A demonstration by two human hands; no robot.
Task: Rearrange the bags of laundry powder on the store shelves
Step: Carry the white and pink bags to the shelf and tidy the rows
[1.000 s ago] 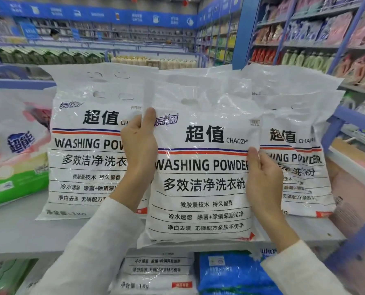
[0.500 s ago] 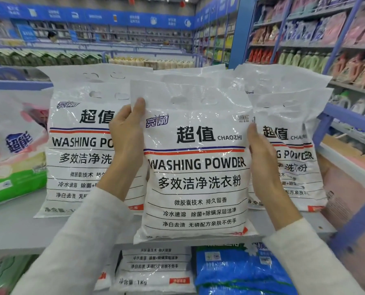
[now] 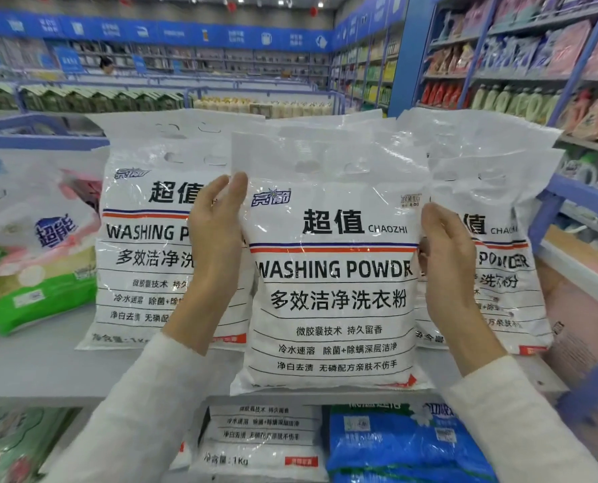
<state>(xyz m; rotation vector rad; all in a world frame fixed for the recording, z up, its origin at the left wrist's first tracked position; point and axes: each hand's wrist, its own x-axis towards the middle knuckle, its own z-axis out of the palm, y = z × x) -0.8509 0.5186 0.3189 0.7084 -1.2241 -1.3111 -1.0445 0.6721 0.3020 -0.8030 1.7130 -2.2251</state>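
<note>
A white plastic bag of laundry powder printed "WASHING POWDER" in black, with a blue and red stripe [image 3: 332, 291], stands upright at the front edge of a pale grey store shelf [image 3: 29, 364], its bottom seam at the shelf lip. The left hand [image 3: 217, 245] lies along this bag's upper left edge, fingers nearly straight and pointing up, the fingertips touching the plastic just below the handle holes; they do not curl round it. The right hand [image 3: 447, 259] is at the bag's right edge with loosely bent fingers, the thumb tip at the plastic; whether it has a real hold on the bag cannot be told. Both arms wear white sleeves.

Just behind and to the left of the middle bag stands a second identical white bag [image 3: 144, 245], partly hidden by the left hand. Just behind and to its right stands a third identical white bag [image 3: 499, 273]. Further left of the middle bag lies a white, pink and green powder bag [image 3: 39, 266], tilted back. On the shelf below the middle bag sit another white powder bag [image 3: 262, 437] and, to its right, a blue plastic bag [image 3: 395, 444].
</note>
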